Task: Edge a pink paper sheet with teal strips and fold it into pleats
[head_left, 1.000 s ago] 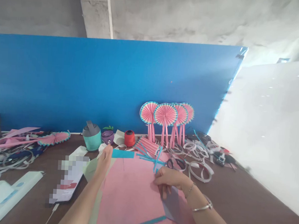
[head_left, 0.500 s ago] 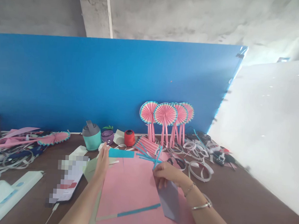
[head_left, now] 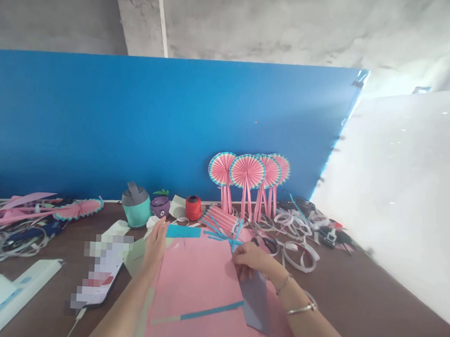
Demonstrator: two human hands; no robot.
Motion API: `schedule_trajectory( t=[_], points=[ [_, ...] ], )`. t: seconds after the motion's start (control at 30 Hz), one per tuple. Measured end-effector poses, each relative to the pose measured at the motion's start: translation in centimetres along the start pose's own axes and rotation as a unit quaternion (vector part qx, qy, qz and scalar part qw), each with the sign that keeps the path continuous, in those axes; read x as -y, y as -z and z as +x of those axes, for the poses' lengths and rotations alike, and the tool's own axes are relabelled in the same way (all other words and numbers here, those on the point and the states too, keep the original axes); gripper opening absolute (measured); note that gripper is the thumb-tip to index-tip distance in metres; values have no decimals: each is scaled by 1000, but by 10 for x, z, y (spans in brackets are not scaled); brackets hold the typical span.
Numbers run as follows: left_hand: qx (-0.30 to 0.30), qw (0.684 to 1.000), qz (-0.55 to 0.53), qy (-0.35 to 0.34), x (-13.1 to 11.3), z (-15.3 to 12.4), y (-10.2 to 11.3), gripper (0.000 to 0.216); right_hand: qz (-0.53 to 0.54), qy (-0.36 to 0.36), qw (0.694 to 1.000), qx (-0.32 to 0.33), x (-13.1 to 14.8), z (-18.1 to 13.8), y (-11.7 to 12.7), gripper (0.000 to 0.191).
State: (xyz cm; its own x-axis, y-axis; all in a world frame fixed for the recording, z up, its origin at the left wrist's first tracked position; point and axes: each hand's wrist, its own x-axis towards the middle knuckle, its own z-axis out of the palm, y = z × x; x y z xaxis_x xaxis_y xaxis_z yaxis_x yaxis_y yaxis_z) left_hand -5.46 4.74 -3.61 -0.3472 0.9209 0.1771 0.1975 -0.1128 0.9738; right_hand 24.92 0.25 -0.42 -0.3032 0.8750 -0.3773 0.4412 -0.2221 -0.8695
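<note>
Sheets of pink paper (head_left: 200, 278) lie on the brown desk before me, with a narrow blue-and-cream strip (head_left: 212, 310) across the lower part. My left hand (head_left: 156, 243) stands on edge along their left side, its fingers stretched out and touching the paper. A wide blue strip (head_left: 184, 231) lies at the top edge. On the right, my right hand (head_left: 252, 259) has its fingers curled at the upper end of a grey-violet card (head_left: 255, 303), which slants down over the pink paper. Thin blue strips (head_left: 221, 233) lie just beyond that hand.
Pink pleated round fans (head_left: 247, 171) lean against the blue partition (head_left: 155, 119). Behind the paper stand a teal pot (head_left: 136, 209), a purple cup (head_left: 160, 205) and a red thread spool (head_left: 193, 208). A phone (head_left: 102, 277) and power strip (head_left: 22, 291) lie left; white strip coils (head_left: 299, 255) lie right.
The pink paper, the grey-violet card and both hands have shifted slightly to the right against the background. The hands' poses look the same.
</note>
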Motion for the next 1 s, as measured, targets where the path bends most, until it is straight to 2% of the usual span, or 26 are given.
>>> schedule_trajectory(
  t=[0.13, 0.33, 0.5, 0.6, 0.73, 0.87, 0.93, 1.0],
  points=[
    [14, 1000, -7, 13, -2, -2, -1, 50, -12, -7, 1000, 1, -1, 0, 1, 14],
    [14, 1000, 1, 8, 1, 1, 0, 46, -15, -31, 999, -41, 2, 2, 1, 15],
    [13, 1000, 8, 8, 1, 1, 0, 47, -11, -22, 999, -39, -3, 6, 2, 11],
    [23, 1000, 13, 6, -3, -2, -1, 51, -4, 32, 998, -60, -7, 9, 2, 1],
    [59, 998, 16, -13, -15, -10, -3, 51, 17, 133, 986, -95, -3, 10, 1, 5],
    [120, 987, 79, -77, -32, -24, -5, 46, 19, 204, 964, -168, 6, 5, 0, 7],
    [134, 977, 121, -112, -38, -29, -7, 40, 18, 238, 948, -209, 8, 4, -1, 9],
    [134, 977, 122, -115, -42, -32, -9, 21, 6, 255, 934, -252, 8, 3, -2, 15]
  ],
)
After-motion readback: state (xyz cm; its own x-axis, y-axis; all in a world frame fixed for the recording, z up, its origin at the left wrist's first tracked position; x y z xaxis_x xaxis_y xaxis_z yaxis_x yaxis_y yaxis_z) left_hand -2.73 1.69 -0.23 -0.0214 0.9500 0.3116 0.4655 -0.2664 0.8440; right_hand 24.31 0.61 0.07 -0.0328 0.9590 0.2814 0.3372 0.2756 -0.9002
